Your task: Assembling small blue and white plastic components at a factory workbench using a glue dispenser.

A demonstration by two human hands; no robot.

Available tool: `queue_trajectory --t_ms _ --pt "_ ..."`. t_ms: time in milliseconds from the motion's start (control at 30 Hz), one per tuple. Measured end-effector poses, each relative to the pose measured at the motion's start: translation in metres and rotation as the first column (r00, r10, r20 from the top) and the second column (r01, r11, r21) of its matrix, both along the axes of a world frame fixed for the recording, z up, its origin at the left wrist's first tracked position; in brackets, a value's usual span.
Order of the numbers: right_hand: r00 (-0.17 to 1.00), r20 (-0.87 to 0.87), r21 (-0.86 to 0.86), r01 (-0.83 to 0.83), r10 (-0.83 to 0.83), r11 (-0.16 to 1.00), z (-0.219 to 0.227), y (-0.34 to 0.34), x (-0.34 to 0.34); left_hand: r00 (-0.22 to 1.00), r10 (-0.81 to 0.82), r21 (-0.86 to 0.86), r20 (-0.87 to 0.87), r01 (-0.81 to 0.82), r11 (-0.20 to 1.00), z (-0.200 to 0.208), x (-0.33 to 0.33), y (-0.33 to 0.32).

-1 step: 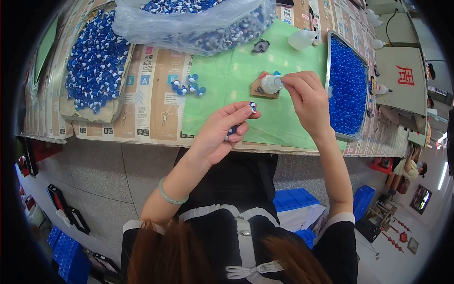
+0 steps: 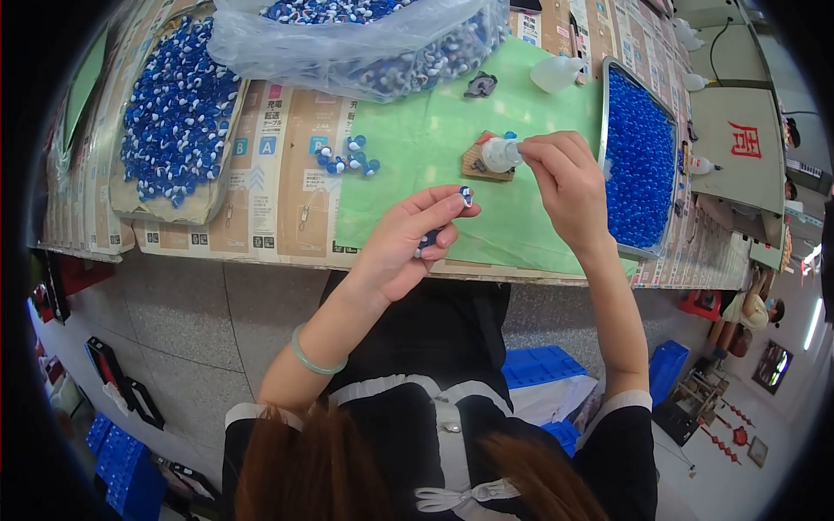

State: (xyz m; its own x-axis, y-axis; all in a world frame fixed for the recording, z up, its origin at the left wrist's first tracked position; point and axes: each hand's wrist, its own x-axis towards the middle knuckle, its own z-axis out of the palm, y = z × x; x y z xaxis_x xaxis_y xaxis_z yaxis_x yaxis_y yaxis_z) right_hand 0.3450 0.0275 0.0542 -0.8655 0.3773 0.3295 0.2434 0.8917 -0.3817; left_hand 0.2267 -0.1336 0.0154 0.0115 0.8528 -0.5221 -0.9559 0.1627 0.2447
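My left hand (image 2: 408,239) pinches a small blue-and-white bead (image 2: 466,196) between thumb and forefinger. More dark blue and white beads (image 2: 427,240) show in its curled fingers. To the right, my right hand (image 2: 569,182) is closed in a pinch at the mouth of a small translucent bottle (image 2: 498,154). Whatever its fingertips hold there is too small to make out. Under the bottle is a brown cardboard block (image 2: 486,174), with a blue bead (image 2: 510,135) beside the bottle on its far side. A loose group of blue-and-white beads (image 2: 347,158) lies left of my hands.
A green sheet (image 2: 391,195) covers the table's middle. At left stands a tray of blue-and-white beads (image 2: 178,113); at right, a metal-rimmed tray of blue beads (image 2: 638,156). Behind are a clear plastic bag (image 2: 287,52) of beads, a grey crumpled scrap (image 2: 480,84) and a white squeeze bottle (image 2: 556,74).
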Motion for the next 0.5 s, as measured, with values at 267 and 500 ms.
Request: queue_trajectory --t_ms 267,500 --pt "0.975 -0.081 -0.760 0.074 -0.208 0.645 0.021 -0.045 0.012 0.999 0.016 0.068 -0.046 -0.013 0.998 0.004 0.004 0.007" --pt "0.979 -0.028 -0.798 0.100 -0.203 0.595 0.016 -0.053 0.013 0.978 0.025 0.087 -0.206 -0.007 0.996 0.012 0.011 0.007"
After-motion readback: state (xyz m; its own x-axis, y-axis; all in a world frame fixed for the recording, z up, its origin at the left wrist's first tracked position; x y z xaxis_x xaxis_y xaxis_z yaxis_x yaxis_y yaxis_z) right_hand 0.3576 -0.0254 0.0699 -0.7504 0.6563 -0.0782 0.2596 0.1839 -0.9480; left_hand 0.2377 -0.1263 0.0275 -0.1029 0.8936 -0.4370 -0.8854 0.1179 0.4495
